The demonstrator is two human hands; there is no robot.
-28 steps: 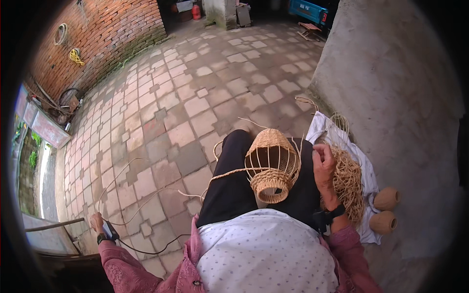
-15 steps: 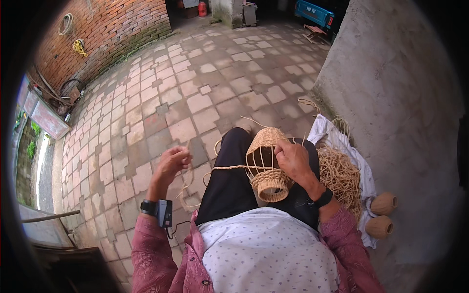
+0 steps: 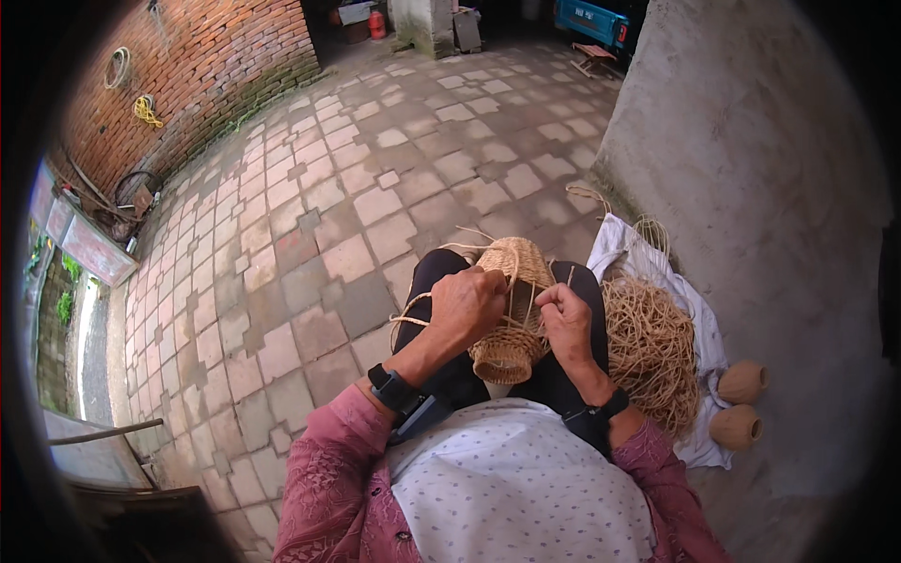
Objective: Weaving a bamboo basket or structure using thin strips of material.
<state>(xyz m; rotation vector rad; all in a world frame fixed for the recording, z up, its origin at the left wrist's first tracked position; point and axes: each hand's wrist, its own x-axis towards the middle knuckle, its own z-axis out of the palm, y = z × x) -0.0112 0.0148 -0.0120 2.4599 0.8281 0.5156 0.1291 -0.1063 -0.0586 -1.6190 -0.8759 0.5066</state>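
A half-woven straw basket [image 3: 518, 261] lies across my lap, its round open neck [image 3: 503, 366] pointing toward me. Bare upright strands span the gap between its woven ends. My left hand [image 3: 469, 302] is closed on a straw cord [image 3: 409, 317] at the left side of this gap, and the cord loops out past my left thigh. On the other side, my right hand [image 3: 566, 324] pinches one of the basket's strands between thumb and fingers. My left hand covers part of the weave.
Beside my right leg a heap of loose straw cord [image 3: 648, 347] lies on a white cloth [image 3: 709, 333]. Two small round pots [image 3: 737, 427] stand by it. A grey wall [image 3: 751, 169] rises at the right, and paving tiles [image 3: 328, 244] spread ahead.
My left hand has come in from the far left to the basket, bringing the cord that was stretched out. My right hand has shifted slightly down along the basket's right side.
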